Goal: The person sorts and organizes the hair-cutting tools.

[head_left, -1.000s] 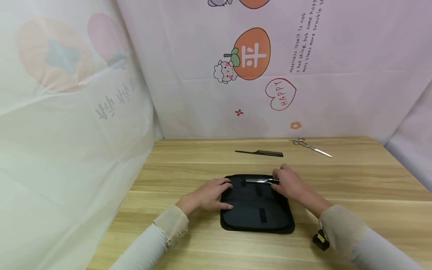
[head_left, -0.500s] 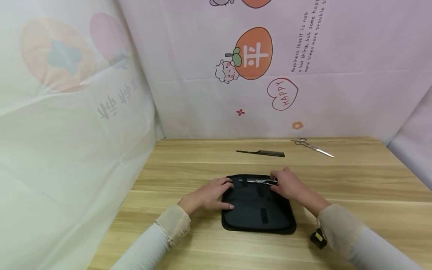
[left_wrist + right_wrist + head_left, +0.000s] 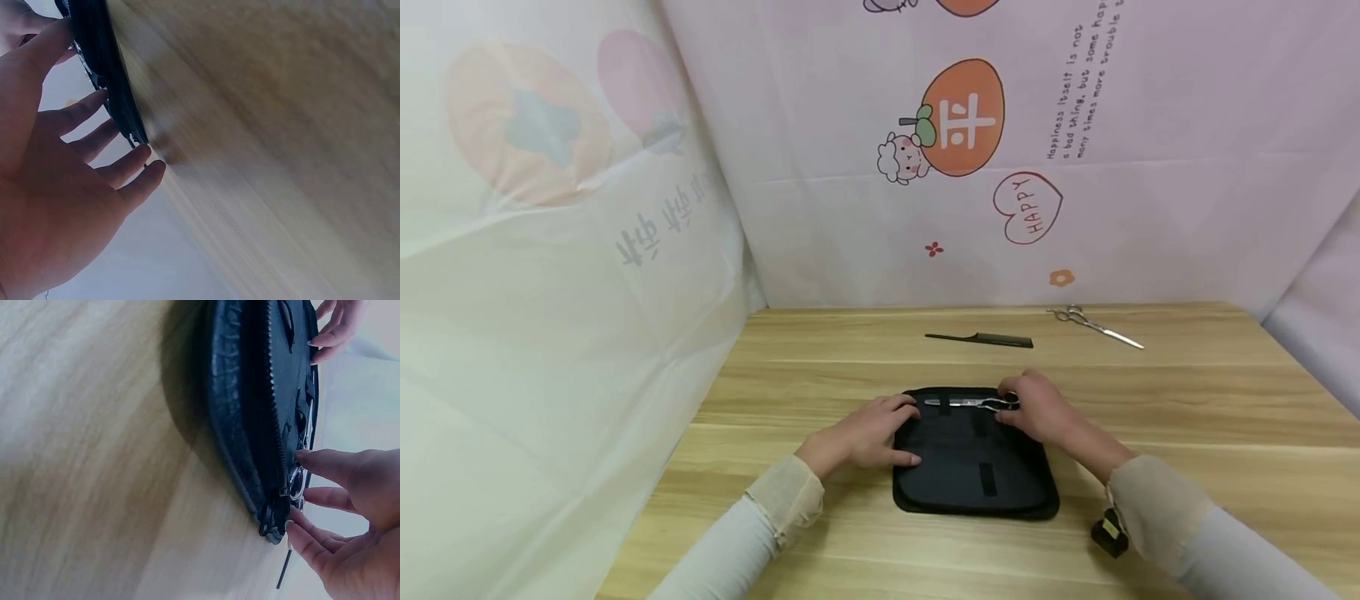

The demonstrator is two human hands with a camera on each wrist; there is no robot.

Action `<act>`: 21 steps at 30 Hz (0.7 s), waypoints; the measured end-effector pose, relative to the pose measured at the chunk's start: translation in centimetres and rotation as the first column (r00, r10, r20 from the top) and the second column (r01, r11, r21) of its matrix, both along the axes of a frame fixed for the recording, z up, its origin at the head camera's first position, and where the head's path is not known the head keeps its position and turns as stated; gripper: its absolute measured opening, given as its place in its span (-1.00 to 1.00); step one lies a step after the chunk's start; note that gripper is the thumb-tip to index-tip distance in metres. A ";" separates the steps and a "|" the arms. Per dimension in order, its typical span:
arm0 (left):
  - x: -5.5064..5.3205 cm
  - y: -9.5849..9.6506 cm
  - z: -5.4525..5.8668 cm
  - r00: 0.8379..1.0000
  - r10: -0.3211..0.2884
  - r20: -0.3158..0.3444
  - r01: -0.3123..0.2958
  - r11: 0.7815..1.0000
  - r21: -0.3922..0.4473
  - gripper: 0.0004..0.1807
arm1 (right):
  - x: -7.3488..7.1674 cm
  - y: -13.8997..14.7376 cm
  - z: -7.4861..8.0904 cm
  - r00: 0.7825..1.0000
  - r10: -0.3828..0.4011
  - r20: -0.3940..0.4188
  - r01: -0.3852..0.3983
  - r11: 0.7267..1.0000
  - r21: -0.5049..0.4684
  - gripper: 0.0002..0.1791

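Observation:
A black zip case (image 3: 947,479) lies unfolded on the wooden table, with dark straps across its lining. Silver hair scissors (image 3: 970,403) lie along its far side, blades under a strap (image 3: 944,405), finger rings to the right. My right hand (image 3: 1037,406) holds the scissors by the rings; in the right wrist view, thumb and fingertips meet around a ring (image 3: 297,484). Spread over the case's left edge, my left hand (image 3: 872,433) rests with fingers fairly straight. The left wrist view shows its fingers (image 3: 128,165) along the case's edge.
A black tail comb (image 3: 992,339) lies beyond the case. Farther right, a second pair of silver scissors (image 3: 1093,326) lies near the table's back edge. A small black object with a yellow label (image 3: 1109,533) is by the right sleeve. Printed cloth hangs behind and at left.
The scissors have slid left, so their blade tips now show past the strap, and more of the rings is visible. My right hand has shifted slightly left; the left hand holds its place.

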State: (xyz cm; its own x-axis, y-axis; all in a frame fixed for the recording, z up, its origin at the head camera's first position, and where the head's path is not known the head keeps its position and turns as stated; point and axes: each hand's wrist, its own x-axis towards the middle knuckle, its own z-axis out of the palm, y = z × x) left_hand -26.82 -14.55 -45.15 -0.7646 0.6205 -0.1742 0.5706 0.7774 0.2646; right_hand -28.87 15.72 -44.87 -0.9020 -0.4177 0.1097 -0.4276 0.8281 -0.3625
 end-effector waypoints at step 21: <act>0.0 0.1 -0.1 1.000 0.009 0.004 -0.009 1.000 -0.005 -0.23 | -0.1 0.1 0.8 0.996 0.073 0.043 -0.072 0.997 -0.032 -0.67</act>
